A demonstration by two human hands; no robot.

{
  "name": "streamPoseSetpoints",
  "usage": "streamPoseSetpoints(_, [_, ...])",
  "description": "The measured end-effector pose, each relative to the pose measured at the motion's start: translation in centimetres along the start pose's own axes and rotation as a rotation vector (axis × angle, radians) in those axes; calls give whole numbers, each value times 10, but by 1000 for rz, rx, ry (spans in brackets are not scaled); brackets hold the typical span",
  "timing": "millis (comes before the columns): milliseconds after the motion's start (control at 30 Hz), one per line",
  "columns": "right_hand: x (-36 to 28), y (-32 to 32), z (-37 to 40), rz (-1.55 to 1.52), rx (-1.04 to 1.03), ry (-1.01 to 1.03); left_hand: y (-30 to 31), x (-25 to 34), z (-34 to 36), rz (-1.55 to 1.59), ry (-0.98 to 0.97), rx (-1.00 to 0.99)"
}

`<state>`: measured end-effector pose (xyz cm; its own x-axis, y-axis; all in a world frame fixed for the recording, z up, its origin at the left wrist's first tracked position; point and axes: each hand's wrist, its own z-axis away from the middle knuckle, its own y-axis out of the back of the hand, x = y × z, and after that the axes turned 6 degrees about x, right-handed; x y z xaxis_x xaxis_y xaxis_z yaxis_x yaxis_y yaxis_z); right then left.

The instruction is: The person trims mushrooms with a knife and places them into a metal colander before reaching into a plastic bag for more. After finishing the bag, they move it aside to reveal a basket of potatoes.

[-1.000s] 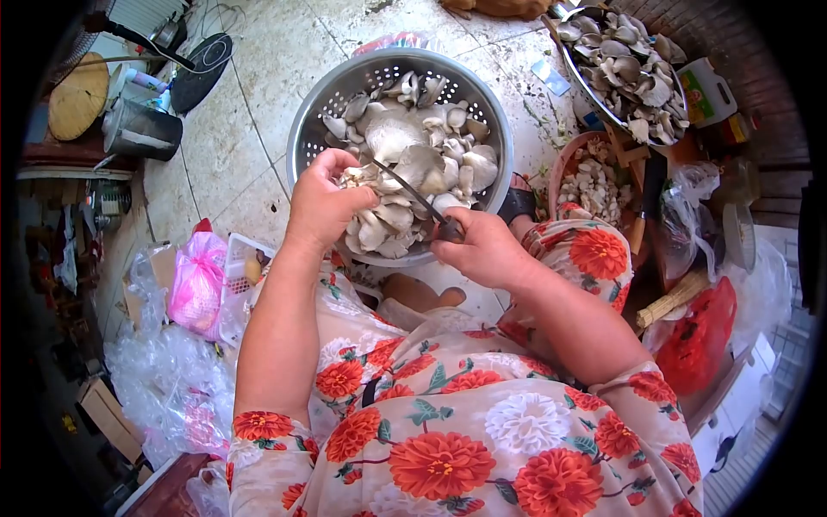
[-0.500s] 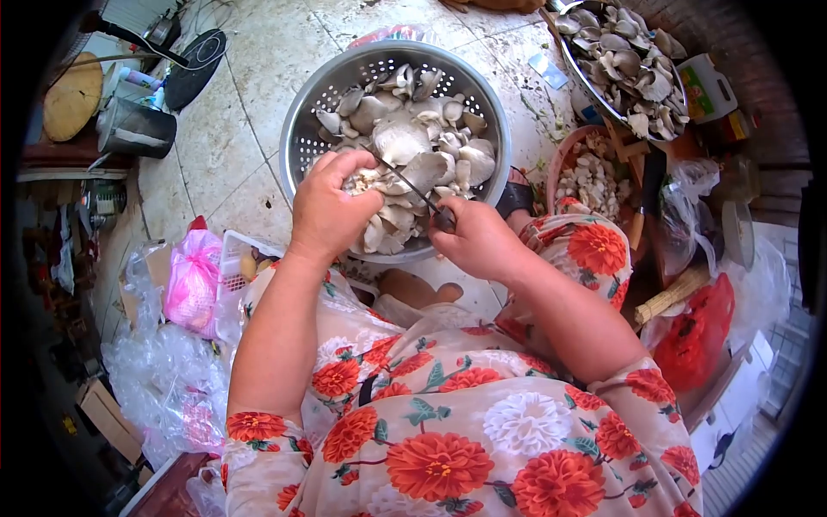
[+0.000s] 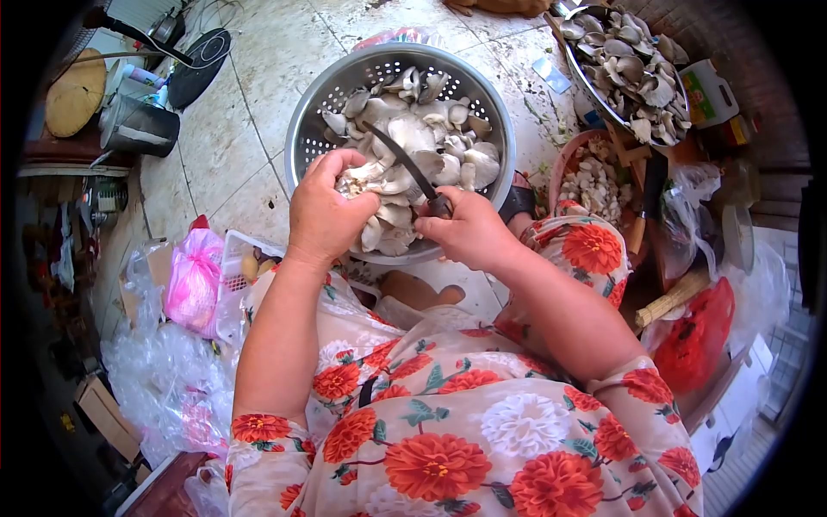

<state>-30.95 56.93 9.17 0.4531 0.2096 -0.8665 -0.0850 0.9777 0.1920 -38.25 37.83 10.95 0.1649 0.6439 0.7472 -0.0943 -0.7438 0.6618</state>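
A perforated metal colander (image 3: pixel 303 112) full of grey-white oyster mushrooms (image 3: pixel 409 133) stands on the floor before me. Over its near left side, my left hand (image 3: pixel 332 207) is closed around a cluster of oyster mushrooms (image 3: pixel 369 177), its pale stem end showing between thumb and fingers. My right hand (image 3: pixel 469 226) grips the dark handle of a knife (image 3: pixel 405 161). The narrow, dark blade points up and left above the mushrooms, its flat side toward me, apart from the stem end.
At the right, a metal bowl (image 3: pixel 594 96) holds more mushrooms, and a pink basin (image 3: pixel 564 164) holds pale cut pieces. Another knife (image 3: pixel 644 202) leans beside them. Left are a pink bag (image 3: pixel 194 289), clear plastic (image 3: pixel 168 379) and a black pot (image 3: pixel 138 127).
The knife blade has turned and lifted from the stem area, now showing its broad side. My right hand has rotated slightly. My left hand still holds the cluster.
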Motion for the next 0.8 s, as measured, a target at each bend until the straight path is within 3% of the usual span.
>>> streamPoseSetpoints(33, [-4,2,2,-131,-41,-112,1,-2,0,-31,-29,6])
streamPoseSetpoints(167, [-8,0,6,-180,-21,-100,5,-5,-1,-69,-28,18])
streamPoseSetpoints(333, [4,-4,8,14,-48,94,7,-11,-3,-15,-18,68])
streamPoseSetpoints(800, [3,-4,11,187,-62,108,13,-16,-5,38,-60,112])
